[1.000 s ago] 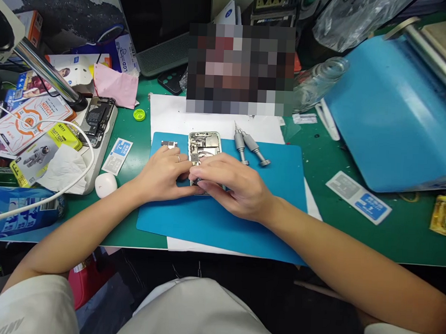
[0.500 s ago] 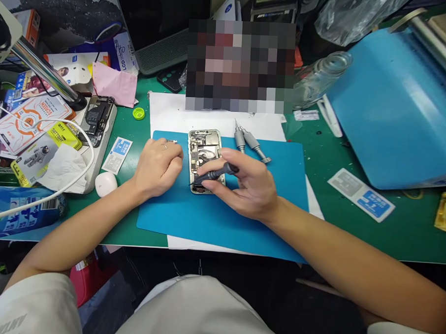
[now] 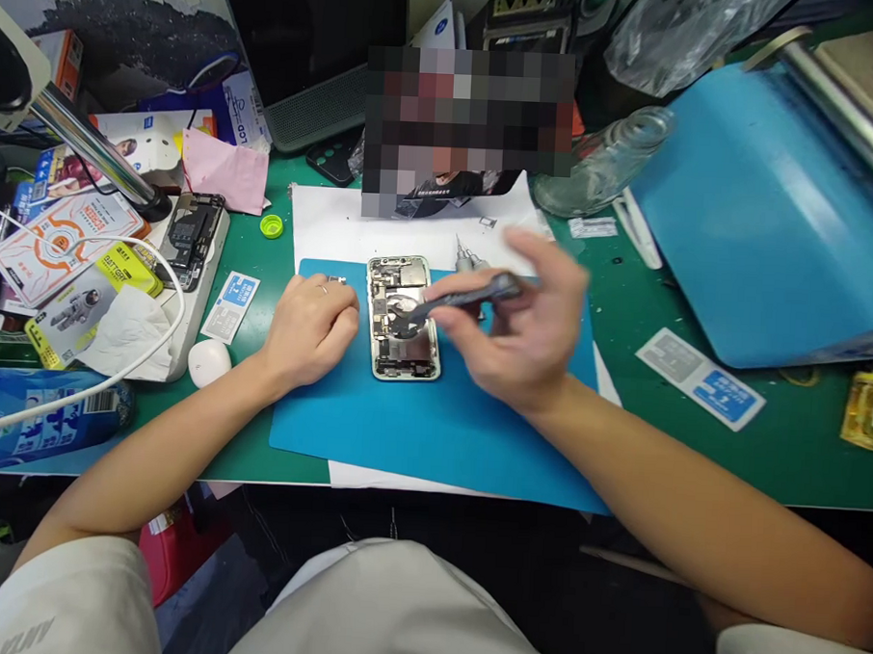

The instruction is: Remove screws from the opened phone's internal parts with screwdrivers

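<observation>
An opened phone lies flat on the blue mat, its inner parts showing. My right hand grips dark tweezers between thumb and fingers; their tips point left above the middle of the phone. Blur softens this hand's fingertips. My left hand rests on the mat in a loose fist, just left of the phone, and nothing shows in its fingers. Behind my right hand stand out the tips of grey screwdrivers, the rest of them mostly hidden.
White paper lies under the mat. A glass jar and a large blue sheet are at the right. Left are a white earbud case, a card, a green cap and a dark phone part.
My right hand has lifted up and to the right with the tweezers, uncovering the lower part of the phone and covering most of the screwdrivers. My left hand stays in place.
</observation>
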Demonstrator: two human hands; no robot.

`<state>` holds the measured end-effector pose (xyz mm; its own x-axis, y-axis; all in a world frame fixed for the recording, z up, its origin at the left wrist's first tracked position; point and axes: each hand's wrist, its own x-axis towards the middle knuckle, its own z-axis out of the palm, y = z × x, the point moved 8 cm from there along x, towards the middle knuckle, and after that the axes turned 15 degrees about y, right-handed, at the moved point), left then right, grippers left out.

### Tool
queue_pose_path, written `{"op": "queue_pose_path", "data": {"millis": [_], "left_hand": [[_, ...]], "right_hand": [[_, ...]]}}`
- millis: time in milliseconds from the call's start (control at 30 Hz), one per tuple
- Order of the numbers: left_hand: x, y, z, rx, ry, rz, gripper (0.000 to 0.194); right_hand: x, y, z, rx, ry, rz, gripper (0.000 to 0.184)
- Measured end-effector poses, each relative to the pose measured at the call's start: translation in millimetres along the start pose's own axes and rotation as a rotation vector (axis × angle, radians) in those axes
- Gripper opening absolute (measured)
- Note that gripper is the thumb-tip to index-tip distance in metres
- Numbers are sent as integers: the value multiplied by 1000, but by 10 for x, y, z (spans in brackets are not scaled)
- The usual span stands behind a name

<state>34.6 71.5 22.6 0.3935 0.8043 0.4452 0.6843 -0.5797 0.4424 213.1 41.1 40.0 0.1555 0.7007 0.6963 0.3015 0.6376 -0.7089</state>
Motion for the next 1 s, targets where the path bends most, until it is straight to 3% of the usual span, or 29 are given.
{"op": "queue_pose_path", "data": {"millis": [100,167,233,400,533,800,1000], "left_hand": [[4,2,-3,1,0,6,23],[6,0,-3,10,0,9,24],[8,-3,-7,14,4,15,25],[11,-18,-7,25,-9,24,26],[12,-38,-2,60,-42,7,26],[20,-14,-29,108,-31,32,27],[15,-28,-36,126,-9,39,28]], "right_hand": [[191,188,-252,-76,173,32,40],[296,272,-327,-193,159,9,20],[355,299,-296,-320,34,-64,13],[202,264,-14,-438,-412,-308,24],[78,342,82,-465,-564,-332,31],[107,416,121,-379,-579,-235,36],[339,574,-103,-478,-496,-89,29]]}}
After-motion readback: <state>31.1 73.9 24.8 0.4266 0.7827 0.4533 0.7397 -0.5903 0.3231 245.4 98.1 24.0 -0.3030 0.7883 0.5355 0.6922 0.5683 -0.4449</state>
